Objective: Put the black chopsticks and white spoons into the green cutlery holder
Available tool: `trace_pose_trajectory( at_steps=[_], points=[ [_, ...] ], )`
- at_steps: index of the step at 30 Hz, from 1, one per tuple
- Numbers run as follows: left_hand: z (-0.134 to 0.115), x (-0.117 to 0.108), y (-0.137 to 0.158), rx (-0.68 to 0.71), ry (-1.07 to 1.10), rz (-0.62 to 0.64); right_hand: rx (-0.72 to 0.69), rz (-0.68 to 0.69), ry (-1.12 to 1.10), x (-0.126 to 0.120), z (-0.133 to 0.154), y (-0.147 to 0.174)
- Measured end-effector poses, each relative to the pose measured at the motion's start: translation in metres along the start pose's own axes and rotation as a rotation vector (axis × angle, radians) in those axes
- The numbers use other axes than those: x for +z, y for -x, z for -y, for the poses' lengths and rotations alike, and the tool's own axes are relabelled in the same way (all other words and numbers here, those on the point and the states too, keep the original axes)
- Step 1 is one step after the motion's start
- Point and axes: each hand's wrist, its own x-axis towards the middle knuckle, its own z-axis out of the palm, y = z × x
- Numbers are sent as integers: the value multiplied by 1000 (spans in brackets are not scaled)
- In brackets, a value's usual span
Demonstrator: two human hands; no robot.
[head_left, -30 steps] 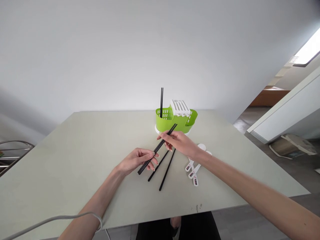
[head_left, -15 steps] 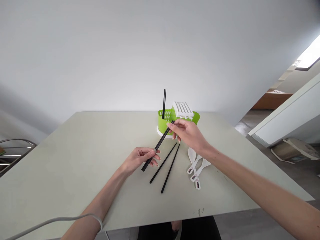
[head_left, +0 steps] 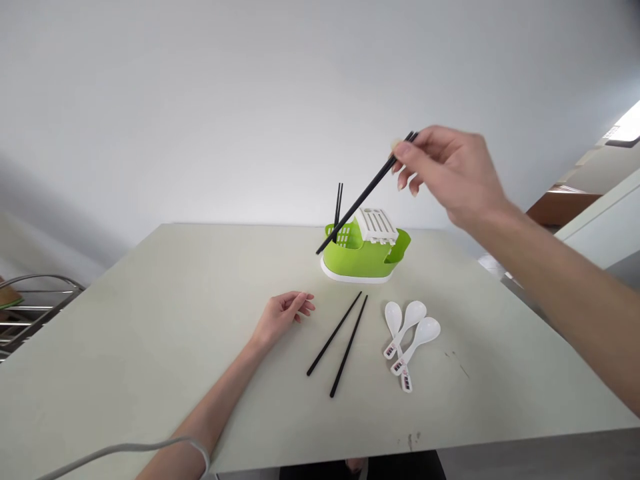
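My right hand [head_left: 455, 167] is raised above the table, closed in a pinch on a pair of black chopsticks [head_left: 363, 199] near their thin ends. The chopsticks slant down to the left, and their thick ends are in front of the left end of a green utensil holder [head_left: 357, 262]. My left hand [head_left: 290, 308] rests on the table with loosely bent fingers and nothing in it. Two more black chopsticks [head_left: 345, 353] lie to its right. Another pair of chopsticks [head_left: 340, 193] stands upright in the holder's left compartment.
Three white spoons [head_left: 415, 340] with labelled handles lie partly across each other, right of the loose chopsticks. The holder has a white slotted top [head_left: 379, 223] and stands near the wall [head_left: 250, 120]. A grey cable [head_left: 130, 447] crosses my left forearm.
My left hand has let go of the chopsticks and come down to the table. My right hand has lifted them up and to the right, towards the holder's left end.
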Motion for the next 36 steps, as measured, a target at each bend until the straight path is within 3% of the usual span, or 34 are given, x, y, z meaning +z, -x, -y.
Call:
trace_pose_trajectory(
  at_steps=[5, 9, 23, 29, 36],
  points=[
    [7, 5, -2, 24, -60, -3, -98, -80, 233, -6, -5, -29],
    [8, 7, -1, 43, -107, 2, -106, -20, 321, 10, -18, -32],
    [8, 11, 1, 46, -182, 10, 182, 380, 368, 87, -72, -52],
    [11, 10, 1, 53, -199, 16, 257, 452, 397, 104, -87, -61],
    [8, 12, 2, 56, -233, 18, 268, 444, 400, 107, -94, -56]
  ],
)
